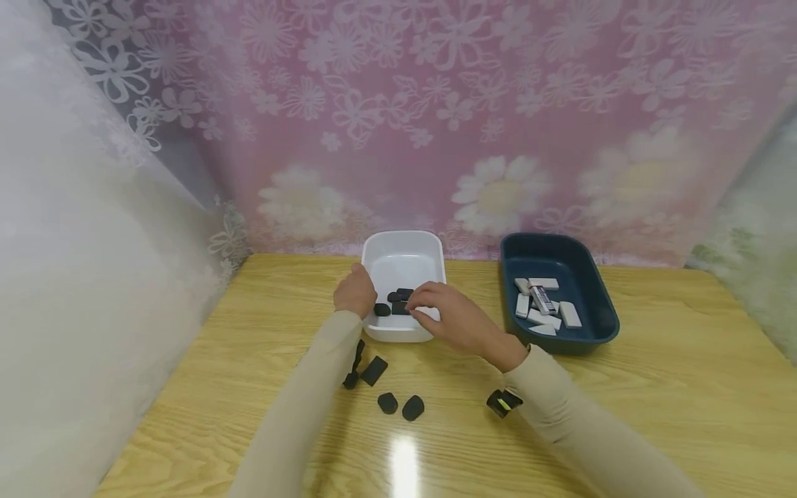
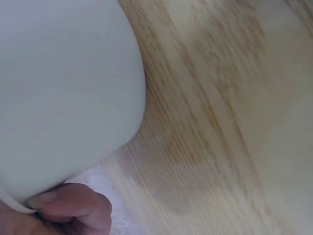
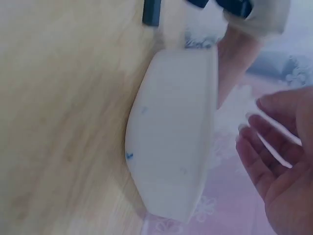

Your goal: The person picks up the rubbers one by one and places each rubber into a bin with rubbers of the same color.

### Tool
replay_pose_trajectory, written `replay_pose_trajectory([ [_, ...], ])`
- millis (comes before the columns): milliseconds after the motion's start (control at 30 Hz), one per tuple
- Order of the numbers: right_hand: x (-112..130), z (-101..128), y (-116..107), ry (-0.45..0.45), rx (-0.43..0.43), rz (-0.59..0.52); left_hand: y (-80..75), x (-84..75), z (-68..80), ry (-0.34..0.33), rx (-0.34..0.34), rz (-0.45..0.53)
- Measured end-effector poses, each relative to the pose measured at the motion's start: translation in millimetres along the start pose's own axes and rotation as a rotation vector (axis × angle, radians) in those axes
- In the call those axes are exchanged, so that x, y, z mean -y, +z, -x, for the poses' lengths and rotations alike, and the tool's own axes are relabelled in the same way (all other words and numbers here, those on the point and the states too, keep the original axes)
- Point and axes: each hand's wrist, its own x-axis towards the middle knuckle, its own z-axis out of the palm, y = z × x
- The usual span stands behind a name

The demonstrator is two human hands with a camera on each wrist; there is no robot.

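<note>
My left hand (image 1: 355, 292) grips the left rim of a white plastic basin (image 1: 401, 335). In the left wrist view its thumb and curled finger (image 2: 80, 203) pinch that rim. Several small black pieces (image 1: 382, 310), some rounded and some rectangular, lie on the basin floor. Over the basin's right side hovers my right hand (image 1: 454, 317), its fingers loosely bent. The right wrist view shows the right hand (image 3: 281, 152) apart from the basin wall (image 3: 171, 132), with nothing between thumb and fingers.
A dark blue basin (image 1: 607, 332) at the right holds several white blocks resembling erasers, one with a printed sleeve (image 1: 544, 300). On the wooden table (image 1: 236, 387), a black rectangular piece (image 1: 374, 371) and several other black pieces (image 1: 413, 408) lie before the white basin. A floral curtain (image 1: 398, 152) hangs behind.
</note>
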Motion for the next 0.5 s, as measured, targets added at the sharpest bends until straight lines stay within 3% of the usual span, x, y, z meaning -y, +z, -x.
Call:
replay_pose_trajectory([
  [133, 15, 23, 0, -0.087, 0.036, -0.072, -1.3, 1.2, 1.4, 0.003, 0.009, 0.006],
  [333, 30, 51, 11, -0.073, 0.291, -0.112, -2.0, 0.9, 2.0, -0.005, 0.019, -0.001],
  [500, 34, 64, 20, -0.051, 0.473, -0.015, -2.1, -1.7, 2.2, -0.001, 0.022, -0.004],
])
